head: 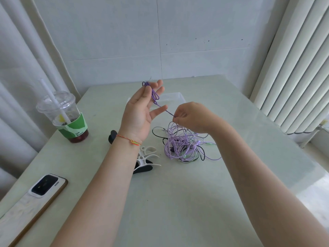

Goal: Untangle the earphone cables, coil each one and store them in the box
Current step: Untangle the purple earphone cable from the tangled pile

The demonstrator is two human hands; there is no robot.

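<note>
My left hand is raised above the table, palm toward me, fingers spread and nearly straight. A dark purple earphone cable is looped around those fingers. From there the cable runs taut down to my right hand, which pinches it between thumb and fingertips. Below my right hand lies a tangle of light purple, black and pale green cables on the table. A clear plastic box sits behind my hands, partly hidden by them.
A plastic cup with a straw and green sleeve stands at the left. A phone lies face down near the left front edge. Black and white clips lie beside my left wrist. Curtains hang on both sides.
</note>
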